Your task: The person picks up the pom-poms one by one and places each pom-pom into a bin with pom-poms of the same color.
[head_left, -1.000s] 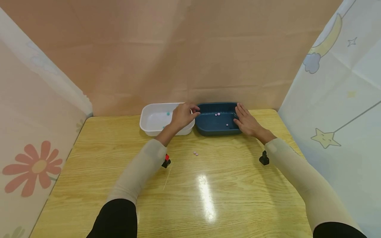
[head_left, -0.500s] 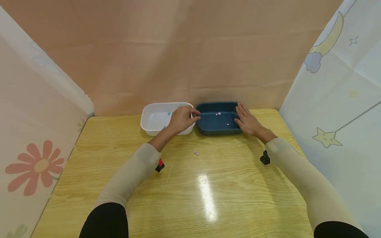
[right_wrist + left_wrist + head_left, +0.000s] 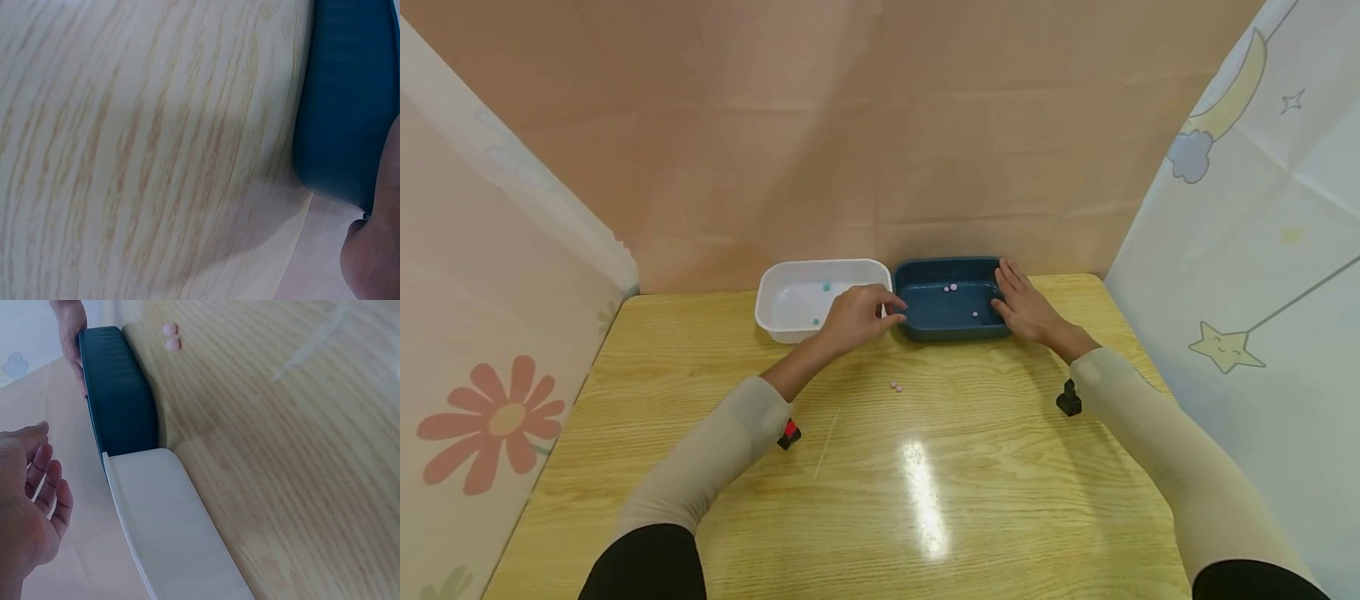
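My left hand (image 3: pixel 859 317) is over the right end of a white basin (image 3: pixel 775 310), its fingertips reaching across the near left corner of a dark blue basin (image 3: pixel 928 332). In the left wrist view its fingers (image 3: pixel 61 506) are loosely bent, with nothing seen between them. My right hand (image 3: pixel 1027 307) lies with straight fingers against the blue basin's right end. Several small pink beads (image 3: pixel 953 287) sit inside the blue basin. Small turquoise beads (image 3: pixel 827 287) are in the white one, part of whose inside my left hand hides.
Two pink beads (image 3: pixel 896 387) lie on the wooden table (image 3: pixel 985 467) in front of the basins. The basins stand side by side at the table's back edge, before a tan backdrop (image 3: pixel 880 167). Patterned sheets (image 3: pixel 1285 275) rise at both sides.
My left hand has drawn slightly toward me, its forearm swinging left and uncovering more of the white basin. My right hand stays at the blue basin's end.
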A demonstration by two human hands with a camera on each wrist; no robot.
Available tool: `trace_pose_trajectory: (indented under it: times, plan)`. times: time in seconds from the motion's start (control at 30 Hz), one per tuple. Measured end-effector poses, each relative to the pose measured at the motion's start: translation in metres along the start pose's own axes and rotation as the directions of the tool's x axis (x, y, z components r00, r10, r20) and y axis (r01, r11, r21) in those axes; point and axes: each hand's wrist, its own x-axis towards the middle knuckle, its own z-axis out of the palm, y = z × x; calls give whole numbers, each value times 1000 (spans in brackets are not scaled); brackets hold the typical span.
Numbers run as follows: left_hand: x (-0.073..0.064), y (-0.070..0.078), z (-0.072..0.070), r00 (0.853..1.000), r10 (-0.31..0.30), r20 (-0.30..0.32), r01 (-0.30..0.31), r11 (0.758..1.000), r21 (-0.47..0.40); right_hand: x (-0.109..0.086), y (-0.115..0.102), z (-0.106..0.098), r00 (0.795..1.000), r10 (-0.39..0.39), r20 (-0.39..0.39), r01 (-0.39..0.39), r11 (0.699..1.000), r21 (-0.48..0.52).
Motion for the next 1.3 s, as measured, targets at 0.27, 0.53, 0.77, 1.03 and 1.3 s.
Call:
trace_pose_trajectory:
  times: [0.27,0.53,0.77,1.03,1.3]
  plan:
    - [-14,-3,4,998,55,21,-54,998,-13,-1,-3,-2,1000,1,-5,-1,1000,8]
    - [-28,-5,8,995,84,51,-84,996,-6,-1,-3,-1,1000,-4,-13,4,1000,7]
    - [-36,-10,12,984,114,139,-109,993,-45,0,-3,-1,1000,2,-6,-2,1000,-8]
    - [-42,-14,18,959,178,219,-176,984,-32,-2,-3,-1,1000,0,-13,1,1000,1]
    - [-44,-19,25,938,170,301,-164,985,-44,0,-1,0,1000,-11,-18,11,1000,-4]
